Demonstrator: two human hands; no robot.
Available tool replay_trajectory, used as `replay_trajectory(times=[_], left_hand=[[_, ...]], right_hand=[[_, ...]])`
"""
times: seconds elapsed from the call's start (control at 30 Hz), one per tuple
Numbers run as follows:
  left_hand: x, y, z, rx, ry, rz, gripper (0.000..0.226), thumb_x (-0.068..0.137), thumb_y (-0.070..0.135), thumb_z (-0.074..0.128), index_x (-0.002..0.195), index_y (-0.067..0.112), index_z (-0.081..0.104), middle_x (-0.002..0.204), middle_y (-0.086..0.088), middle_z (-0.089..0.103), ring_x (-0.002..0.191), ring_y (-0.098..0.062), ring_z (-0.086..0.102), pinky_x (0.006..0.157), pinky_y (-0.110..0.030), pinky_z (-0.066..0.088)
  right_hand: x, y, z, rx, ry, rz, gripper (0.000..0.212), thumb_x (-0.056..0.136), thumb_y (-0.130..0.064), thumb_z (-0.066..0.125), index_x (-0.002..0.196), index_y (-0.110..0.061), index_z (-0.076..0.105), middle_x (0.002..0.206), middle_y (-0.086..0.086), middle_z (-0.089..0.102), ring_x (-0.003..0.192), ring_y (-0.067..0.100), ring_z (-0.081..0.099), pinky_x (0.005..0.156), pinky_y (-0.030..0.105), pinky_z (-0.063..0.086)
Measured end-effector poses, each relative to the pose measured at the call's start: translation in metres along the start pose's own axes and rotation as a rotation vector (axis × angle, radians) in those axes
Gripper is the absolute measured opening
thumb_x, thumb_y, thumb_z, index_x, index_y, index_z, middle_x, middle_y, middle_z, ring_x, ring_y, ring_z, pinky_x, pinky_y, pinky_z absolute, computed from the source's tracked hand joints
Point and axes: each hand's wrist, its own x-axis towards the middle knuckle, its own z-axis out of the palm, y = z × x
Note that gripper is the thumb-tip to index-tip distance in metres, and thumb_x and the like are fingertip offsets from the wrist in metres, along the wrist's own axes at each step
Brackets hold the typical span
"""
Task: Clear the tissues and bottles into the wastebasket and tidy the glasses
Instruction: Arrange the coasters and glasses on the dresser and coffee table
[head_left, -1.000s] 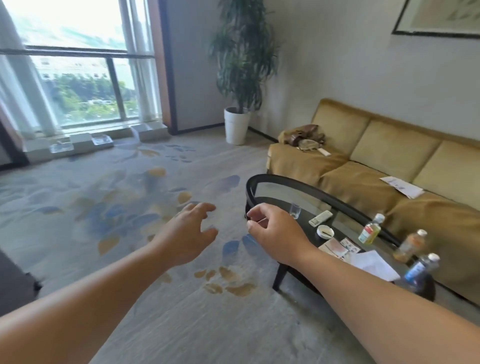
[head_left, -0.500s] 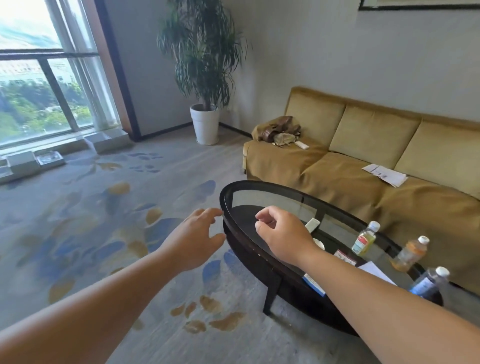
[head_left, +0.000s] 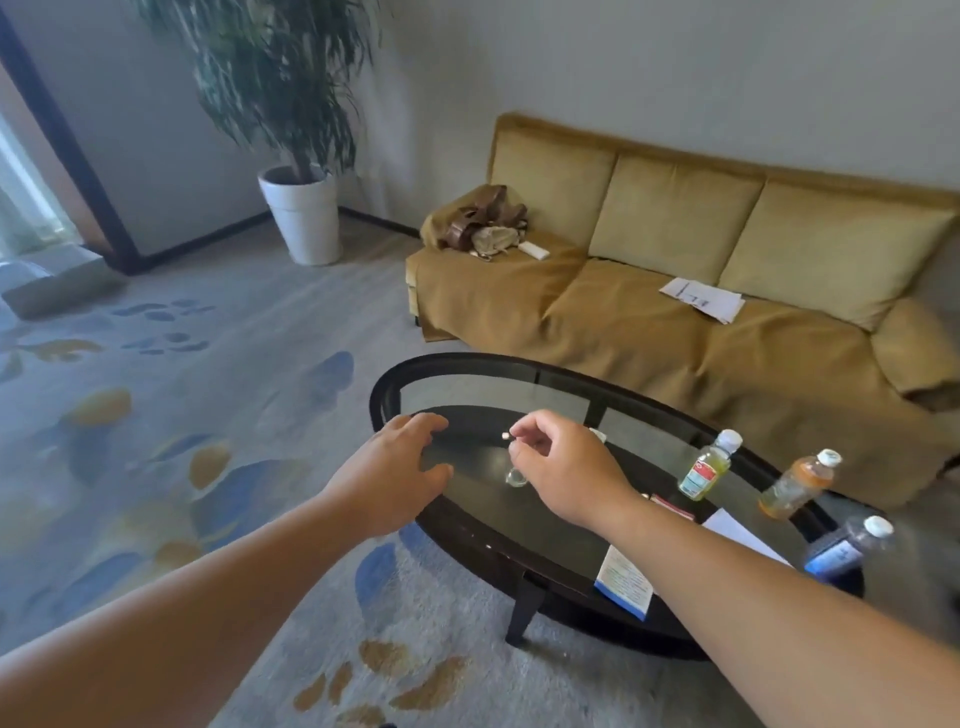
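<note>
L hand (head_left: 395, 467) fingers spread, empty. R hand (head_left: 566, 467) curled; contents cannot tell. Recommended: grip glass (head_left: 515, 477), 9 o'clock of R hand, by sidewall.

Left hand (head_left: 395, 470): bare forearm extended, palm down, fingers spread, relaxed. Right hand (head_left: 563, 467): bare forearm extended, fingers curled, thumb against forefinger; whether it pinches anything cannot be told.
</note>
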Motion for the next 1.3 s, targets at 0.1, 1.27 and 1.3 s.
replay_trajectory(times=[0.1,1.27,1.3], left_hand=[[0.043,-0.014,-0.006,-0.035,-0.074,0.040,0.055,0.093,0.036,0.056,0.144,0.031,0.034,0.141,0.003,0.044,0.125,-0.014,0.049,0.100,-0.028,0.046],[0.349,-0.061,0.160,0.069,-0.574,0.137,0.067,0.087,0.037,0.063,0.144,0.031,0.029,0.135,0.003,0.049,0.118,-0.012,0.051,0.097,-0.028,0.047],[0.354,-0.067,0.168,0.070,-0.595,0.135,0.069,0.086,0.037,0.063,0.145,0.031,0.028,0.135,0.003,0.049,0.118,-0.013,0.051,0.098,-0.029,0.047]], right_hand=[[0.027,0.002,0.001,-0.005,0.033,0.099,0.017,0.093,-0.034,0.055,0.108,-0.027,0.061,0.103,-0.011,0.063,0.094,0.006,0.059,0.075,0.021,0.048],[0.241,0.181,0.019,0.111,0.062,0.578,0.019,0.093,-0.031,0.054,0.110,-0.028,0.060,0.107,-0.013,0.061,0.095,0.005,0.061,0.076,0.022,0.047],[0.243,0.186,0.024,0.110,0.066,0.593,0.018,0.093,-0.031,0.054,0.110,-0.028,0.060,0.107,-0.014,0.061,0.095,0.004,0.060,0.073,0.019,0.046]])
